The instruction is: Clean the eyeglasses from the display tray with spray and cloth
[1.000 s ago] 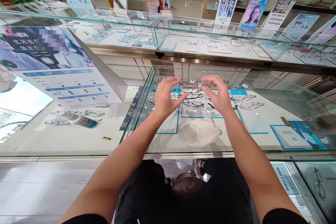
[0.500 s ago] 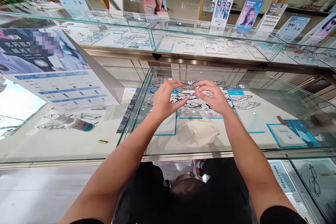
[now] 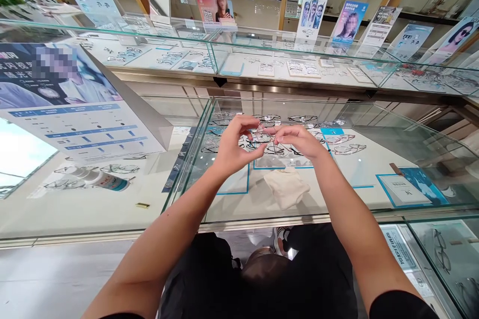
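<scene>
Above the glass counter, my right hand (image 3: 299,140) pinches a thin-framed pair of glasses (image 3: 261,134), its fingertips pressed together at the frame's right side. My left hand (image 3: 236,145) is curved around the left side of the same glasses, thumb and fingers apart; whether it touches them cannot be made out. Rows of other eyeglasses (image 3: 303,119) lie beneath the glass behind the hands. A cream cloth (image 3: 286,188) lies crumpled on the counter, nearer to me than the hands.
A large folded sign (image 3: 93,124) stands at the left. Near it are a spray bottle (image 3: 103,180) lying on its side and a small gold piece (image 3: 142,205). Booklets (image 3: 407,190) lie at the right. Another glass display case (image 3: 262,79) runs across the back.
My hands have come closer around the glasses. The fingers of my right hand have closed into a pinch, and the view has shifted slightly.
</scene>
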{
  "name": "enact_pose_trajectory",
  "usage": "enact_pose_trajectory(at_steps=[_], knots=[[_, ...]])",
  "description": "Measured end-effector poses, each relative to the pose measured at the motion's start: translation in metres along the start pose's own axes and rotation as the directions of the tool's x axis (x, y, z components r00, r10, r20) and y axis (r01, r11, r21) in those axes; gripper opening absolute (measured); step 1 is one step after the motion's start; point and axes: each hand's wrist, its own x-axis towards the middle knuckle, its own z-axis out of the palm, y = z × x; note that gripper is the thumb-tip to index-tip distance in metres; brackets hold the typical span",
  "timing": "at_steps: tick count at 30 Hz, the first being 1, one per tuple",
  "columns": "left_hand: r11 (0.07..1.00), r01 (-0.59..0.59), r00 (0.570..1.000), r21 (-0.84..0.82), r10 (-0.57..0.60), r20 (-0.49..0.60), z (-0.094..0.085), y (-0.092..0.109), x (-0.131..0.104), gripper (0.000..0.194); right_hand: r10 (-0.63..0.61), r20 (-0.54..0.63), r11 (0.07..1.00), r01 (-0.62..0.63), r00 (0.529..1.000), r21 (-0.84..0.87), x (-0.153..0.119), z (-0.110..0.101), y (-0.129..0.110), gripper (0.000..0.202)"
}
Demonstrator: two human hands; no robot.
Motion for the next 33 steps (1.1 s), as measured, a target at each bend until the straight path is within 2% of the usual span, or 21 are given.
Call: enact_pose_trajectory(at_steps=[5,13,16,19,20,23,25,29,33], knots=[[0.993,0.06,0.998,-0.1,-0.06,0.0,0.002,0.002,0.0,0.054,0.042,0.003,0.999,-0.042,0.999,0.025,0.002,0.002,0.004,0.027],[0.986,0.114,0.993,-0.122,-0.111,0.028,0.001,0.002,0.001,0.054,0.049,-0.093,0.998,-0.046,0.994,0.04,0.004,0.003,0.009,0.03],[0.989,0.113,0.99,-0.095,-0.12,-0.069,0.001,0.003,0.001,0.055,0.04,-0.162,0.999,-0.034,0.986,0.037,0.005,0.005,0.007,0.032],[0.983,0.176,0.961,-0.061,-0.185,-0.206,0.003,0.004,0.001,0.034,0.018,-0.263,1.0,-0.014,0.965,0.017,0.007,0.007,0.009,0.034],[0.973,0.218,0.953,-0.07,-0.228,-0.2,0.004,0.005,0.0,0.03,0.0,-0.299,1.0,0.004,0.954,0.012,0.008,0.008,0.011,0.033],[0.918,0.376,0.922,-0.126,-0.384,-0.048,0.009,0.009,-0.001,0.035,-0.068,-0.379,0.997,0.075,0.923,0.005,0.011,0.013,0.02,0.028],[0.882,0.449,0.892,-0.147,-0.452,0.014,0.013,0.011,-0.002,0.037,-0.102,-0.402,0.994,0.107,0.91,-0.01,0.012,0.018,0.025,0.024],[0.839,0.514,0.855,-0.181,-0.518,0.03,0.02,0.011,-0.004,0.039,-0.129,-0.421,0.991,0.107,0.898,-0.075,0.013,0.027,0.028,0.023],[0.813,0.528,0.84,-0.245,-0.543,0.011,0.023,0.009,-0.004,0.04,-0.164,-0.449,0.983,0.106,0.879,-0.151,0.013,0.036,0.026,0.021]])
